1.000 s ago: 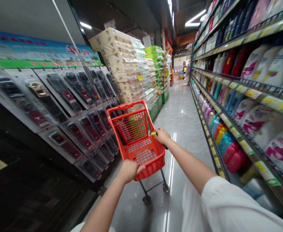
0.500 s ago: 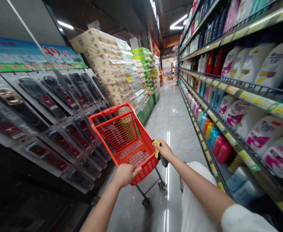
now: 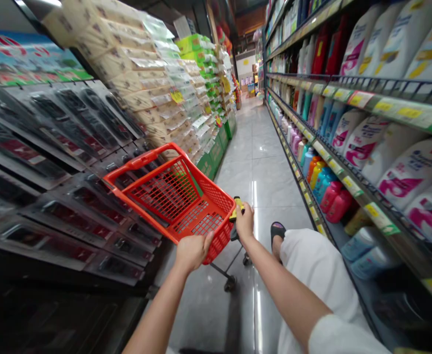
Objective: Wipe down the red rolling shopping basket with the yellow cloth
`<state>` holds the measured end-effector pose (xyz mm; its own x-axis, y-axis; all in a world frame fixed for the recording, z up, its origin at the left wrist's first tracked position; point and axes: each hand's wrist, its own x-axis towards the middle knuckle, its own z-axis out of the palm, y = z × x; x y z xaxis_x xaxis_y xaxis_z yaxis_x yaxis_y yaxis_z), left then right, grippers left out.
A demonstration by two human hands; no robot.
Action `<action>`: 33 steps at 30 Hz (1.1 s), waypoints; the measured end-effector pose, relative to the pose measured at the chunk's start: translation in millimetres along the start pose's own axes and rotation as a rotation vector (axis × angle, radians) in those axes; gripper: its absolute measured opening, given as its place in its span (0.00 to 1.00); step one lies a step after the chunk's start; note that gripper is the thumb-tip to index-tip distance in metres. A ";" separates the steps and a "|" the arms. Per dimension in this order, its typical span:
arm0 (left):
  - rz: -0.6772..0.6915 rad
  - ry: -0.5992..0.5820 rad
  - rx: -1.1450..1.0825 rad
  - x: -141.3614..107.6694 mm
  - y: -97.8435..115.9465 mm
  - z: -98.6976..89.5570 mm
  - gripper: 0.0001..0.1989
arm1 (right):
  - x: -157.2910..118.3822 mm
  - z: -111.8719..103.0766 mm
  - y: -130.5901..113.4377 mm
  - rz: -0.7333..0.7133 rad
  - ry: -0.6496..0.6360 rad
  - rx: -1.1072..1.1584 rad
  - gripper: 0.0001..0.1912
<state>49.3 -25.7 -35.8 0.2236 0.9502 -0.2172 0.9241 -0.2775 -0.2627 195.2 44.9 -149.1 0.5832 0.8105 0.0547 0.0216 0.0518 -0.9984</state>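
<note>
A red plastic shopping cart (image 3: 192, 209) on a grey wheeled frame stands in the aisle before me, its basket showing nothing inside. My left hand (image 3: 193, 251) is wrapped over the near edge of the basket, the fingers hidden behind it. At the cart's right near corner, my right hand (image 3: 244, 220) is closed around a small yellow and black object (image 3: 237, 208), which touches the basket's side; its lower part is dark, and I cannot make out what it is.
Shelves of shampoo bottles (image 3: 415, 169) line the right side. On the left hang packaged belts (image 3: 46, 147), with stacked tissue packs (image 3: 138, 73) beyond. The tiled floor (image 3: 265, 162) runs ahead between them. My sandalled foot (image 3: 277, 233) shows at the right.
The view has moved forward and tilted down. The cart appears further left, and its near side is slightly higher. My right hand is turned more around the yellow object, and my foot has come into view.
</note>
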 end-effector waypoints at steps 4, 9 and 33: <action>0.000 0.031 -0.009 7.1 5.7 -0.3 0.40 | -76.0 14.5 -0.6 -0.055 0.111 -0.052 0.17; 0.003 0.026 -0.017 6.6 -0.7 5.0 0.39 | -94.6 15.9 -2.7 -0.066 0.022 -0.003 0.15; 0.004 0.012 -0.051 2.0 -7.7 5.1 0.39 | 7.7 -18.2 -42.3 -0.257 -0.153 -0.376 0.12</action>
<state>41.0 -22.3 -39.0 0.2307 0.9508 -0.2065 0.9378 -0.2739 -0.2134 213.5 38.3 -106.7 0.3945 0.8772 0.2737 0.4579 0.0706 -0.8862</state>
